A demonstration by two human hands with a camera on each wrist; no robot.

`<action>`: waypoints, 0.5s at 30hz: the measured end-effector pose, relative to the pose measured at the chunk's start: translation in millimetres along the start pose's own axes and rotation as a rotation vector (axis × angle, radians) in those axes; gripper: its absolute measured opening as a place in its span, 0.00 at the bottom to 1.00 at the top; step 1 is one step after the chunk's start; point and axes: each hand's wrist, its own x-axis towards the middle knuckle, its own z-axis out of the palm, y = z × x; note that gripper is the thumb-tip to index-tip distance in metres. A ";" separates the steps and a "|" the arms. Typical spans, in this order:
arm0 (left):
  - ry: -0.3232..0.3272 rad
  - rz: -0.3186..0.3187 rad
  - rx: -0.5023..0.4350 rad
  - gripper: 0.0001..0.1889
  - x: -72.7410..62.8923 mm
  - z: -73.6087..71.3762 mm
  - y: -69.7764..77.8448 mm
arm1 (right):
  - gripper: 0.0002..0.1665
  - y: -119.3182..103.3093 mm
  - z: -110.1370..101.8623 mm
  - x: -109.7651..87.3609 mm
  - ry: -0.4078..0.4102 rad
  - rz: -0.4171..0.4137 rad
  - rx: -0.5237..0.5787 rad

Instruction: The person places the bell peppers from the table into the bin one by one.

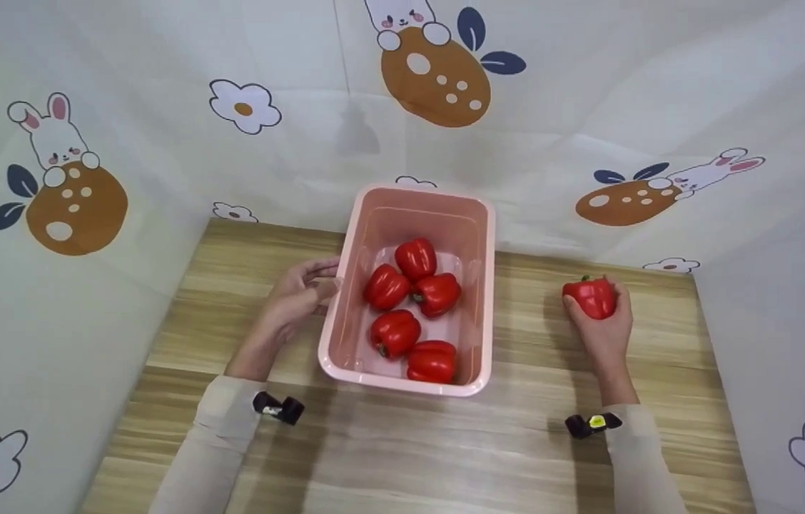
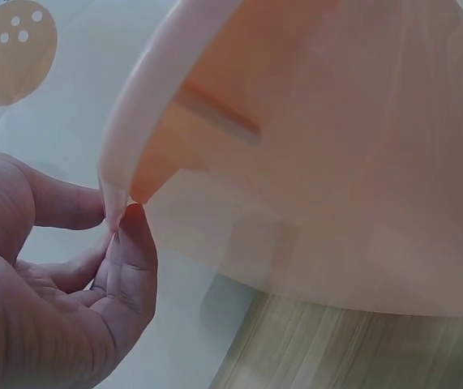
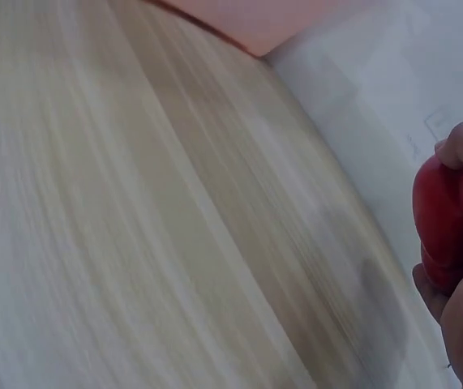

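A pink plastic bin [image 1: 402,387] stands on the table with several red bell peppers [image 1: 395,333] lying inside it. At its left side my left hand [image 1: 292,296] holds on to the bin; in the left wrist view, thumb and fingers pinch the bin's rim [image 2: 146,93]. Well to the right of the bin, my right hand [image 1: 606,339] grips another red bell pepper [image 1: 591,296], its green stem facing away from me. The right wrist view has this pepper [image 3: 443,215] between thumb and fingers, apart from its shadow on the table.
The wood-grain table [image 1: 402,450] is bounded by a pale cloth [image 1: 302,157] printed with rabbits and flowers at the back and both sides. The bin's far end stands close to the back cloth. A small black device [image 1: 280,408] sits on each wrist.
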 end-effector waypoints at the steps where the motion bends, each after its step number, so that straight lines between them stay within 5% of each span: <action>1: 0.003 -0.001 0.000 0.30 -0.6 -0.2 -0.5 | 0.48 -1.6 0.2 -0.9 -0.003 0.009 0.002; 9: 0.001 -0.003 -0.002 0.30 -0.7 0.0 0.1 | 0.54 -32.0 -6.3 -3.6 -0.073 0.084 -0.015; 15: 0.000 -0.007 -0.013 0.30 0.6 0.7 -1.3 | 0.54 -51.8 -6.3 -3.2 -0.119 0.040 0.000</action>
